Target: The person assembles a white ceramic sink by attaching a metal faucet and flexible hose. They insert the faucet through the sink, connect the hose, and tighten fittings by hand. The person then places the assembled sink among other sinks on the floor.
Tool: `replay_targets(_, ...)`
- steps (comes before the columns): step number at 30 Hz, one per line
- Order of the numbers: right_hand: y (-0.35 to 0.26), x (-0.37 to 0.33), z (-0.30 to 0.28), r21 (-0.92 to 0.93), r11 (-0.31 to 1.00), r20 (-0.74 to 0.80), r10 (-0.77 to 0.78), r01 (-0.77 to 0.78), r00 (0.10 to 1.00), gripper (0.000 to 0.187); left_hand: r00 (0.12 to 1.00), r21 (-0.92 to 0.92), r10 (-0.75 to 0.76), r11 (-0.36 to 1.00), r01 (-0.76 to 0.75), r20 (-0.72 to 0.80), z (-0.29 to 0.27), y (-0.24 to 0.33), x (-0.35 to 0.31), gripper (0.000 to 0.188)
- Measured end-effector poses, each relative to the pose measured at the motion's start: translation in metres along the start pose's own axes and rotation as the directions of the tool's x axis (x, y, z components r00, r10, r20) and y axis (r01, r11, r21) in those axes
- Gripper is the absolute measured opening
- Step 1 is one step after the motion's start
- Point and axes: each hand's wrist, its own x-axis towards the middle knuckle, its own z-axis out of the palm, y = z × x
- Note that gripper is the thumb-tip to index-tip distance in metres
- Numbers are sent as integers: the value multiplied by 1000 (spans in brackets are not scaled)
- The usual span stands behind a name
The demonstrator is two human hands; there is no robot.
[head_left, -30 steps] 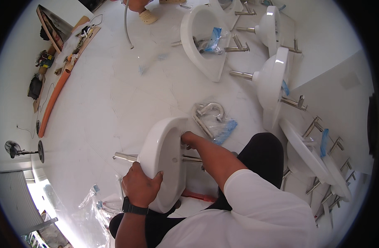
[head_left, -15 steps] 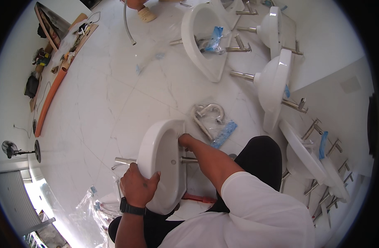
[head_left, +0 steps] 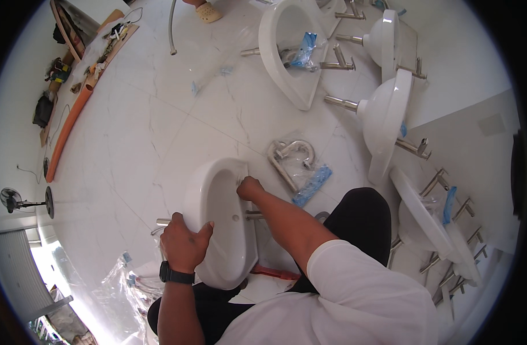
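Observation:
A white ceramic washbasin (head_left: 229,253) stands tilted on the floor in front of me, its bowl turned toward my right. My left hand (head_left: 186,241) is closed round its left rim, thumb over the edge. At the far end of the basin's flat right-hand edge, my right hand (head_left: 250,188) is closed on that edge, most of its fingers hidden. A metal drain pipe (head_left: 163,222) sticks out to the left beneath the bowl. On the other side a chrome tap (head_left: 254,215) comes out under my right forearm.
Several more basins (head_left: 384,126) with taps and drains lie along the right. Bagged chrome pipe (head_left: 283,167) lies beyond my right hand. A red tool (head_left: 275,272) is by my legs, clear plastic wrap (head_left: 122,287) at lower left. A person's clog (head_left: 209,12) shows at the top.
The basin has shifted slightly left and away from me, tipping so that its bowl faces up a little more. Both hands have moved with it, still holding on.

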Motion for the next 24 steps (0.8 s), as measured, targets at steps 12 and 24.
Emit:
replay_targets(12, 123, -64, -53, -183, 866, -430, 355, -465, 830, 61, 998, -105, -48, 993, 45, -28, 2, -19, 2, 61)
replay_targets(24, -18, -155, -178, 233, 972, -351, 106, -23, 930, 61, 997, -134, -59, 990, 52, -49, 14, -47, 2, 67)
